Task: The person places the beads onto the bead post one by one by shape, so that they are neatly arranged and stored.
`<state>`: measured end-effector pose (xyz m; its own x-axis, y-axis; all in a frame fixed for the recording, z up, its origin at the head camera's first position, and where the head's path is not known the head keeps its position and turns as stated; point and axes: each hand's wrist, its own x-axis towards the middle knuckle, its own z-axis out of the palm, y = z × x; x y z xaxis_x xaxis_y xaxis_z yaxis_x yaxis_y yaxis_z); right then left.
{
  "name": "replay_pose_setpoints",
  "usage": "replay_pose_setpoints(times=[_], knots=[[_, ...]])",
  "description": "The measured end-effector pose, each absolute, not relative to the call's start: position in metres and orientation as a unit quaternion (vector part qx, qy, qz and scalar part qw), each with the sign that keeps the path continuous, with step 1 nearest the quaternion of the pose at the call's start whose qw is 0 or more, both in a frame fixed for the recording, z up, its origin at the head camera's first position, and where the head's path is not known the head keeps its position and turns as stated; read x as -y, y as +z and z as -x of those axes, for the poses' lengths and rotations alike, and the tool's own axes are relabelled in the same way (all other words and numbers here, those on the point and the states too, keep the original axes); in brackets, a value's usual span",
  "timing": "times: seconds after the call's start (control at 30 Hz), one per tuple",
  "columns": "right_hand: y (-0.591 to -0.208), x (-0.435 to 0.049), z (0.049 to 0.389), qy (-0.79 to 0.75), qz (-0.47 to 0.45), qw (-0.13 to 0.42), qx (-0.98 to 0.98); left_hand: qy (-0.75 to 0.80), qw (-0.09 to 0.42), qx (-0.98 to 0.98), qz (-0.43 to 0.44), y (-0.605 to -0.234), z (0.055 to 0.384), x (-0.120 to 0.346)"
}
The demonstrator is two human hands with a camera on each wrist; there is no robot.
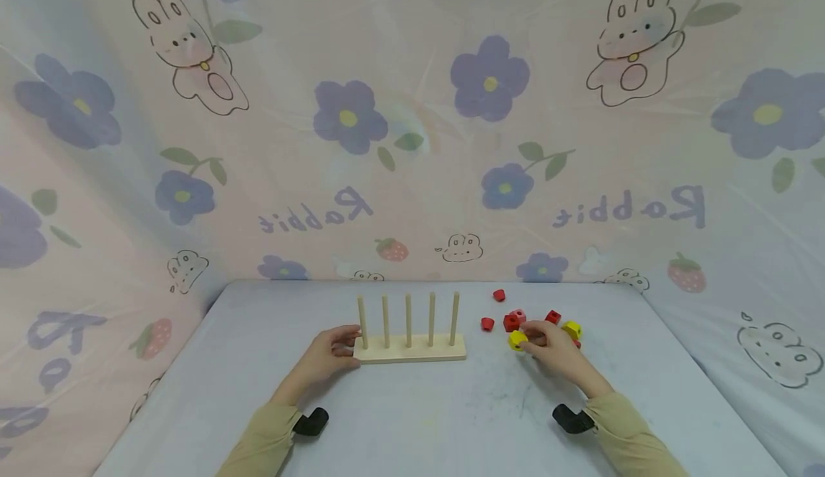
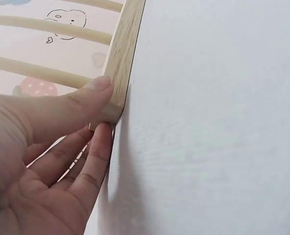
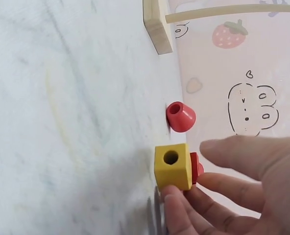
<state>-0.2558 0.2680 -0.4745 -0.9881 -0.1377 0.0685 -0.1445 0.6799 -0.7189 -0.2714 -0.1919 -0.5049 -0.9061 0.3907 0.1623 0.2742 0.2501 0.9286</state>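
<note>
A pale wooden peg stand [image 1: 409,354] with several upright pegs stands on the table. My left hand [image 1: 331,354] grips its left end. In the left wrist view, the thumb [image 2: 100,87] lies on the base's long side and the other fingers are at its end. To the right of the stand, my right hand [image 1: 556,350] is at a yellow cube [image 3: 172,166] with a round hole. One fingertip touches the cube from below in the right wrist view, while the thumb is apart from it. A red tapered bead [image 3: 181,117] lies beside the cube.
Several red beads, among them a red block [image 1: 553,316] and a red piece [image 1: 499,295] farther back, lie around the right hand. Another yellow bead [image 1: 571,329] sits behind that hand. A patterned curtain [image 1: 412,176] hangs behind the white table [image 1: 425,427].
</note>
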Motion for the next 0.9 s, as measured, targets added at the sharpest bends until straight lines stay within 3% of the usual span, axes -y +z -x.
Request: replay_pose_setpoints(times=[0.33,0.9], knots=[[-0.48,-0.266,0.262,0.346,-0.087,0.029,0.934,0.528,0.039,-0.819,-0.222,-0.499,0.273,0.187],[-0.485,-0.261,0.264,0.363,-0.088,0.014,0.928,0.501,0.029,-0.831,-0.238,-0.504,0.274,0.173]])
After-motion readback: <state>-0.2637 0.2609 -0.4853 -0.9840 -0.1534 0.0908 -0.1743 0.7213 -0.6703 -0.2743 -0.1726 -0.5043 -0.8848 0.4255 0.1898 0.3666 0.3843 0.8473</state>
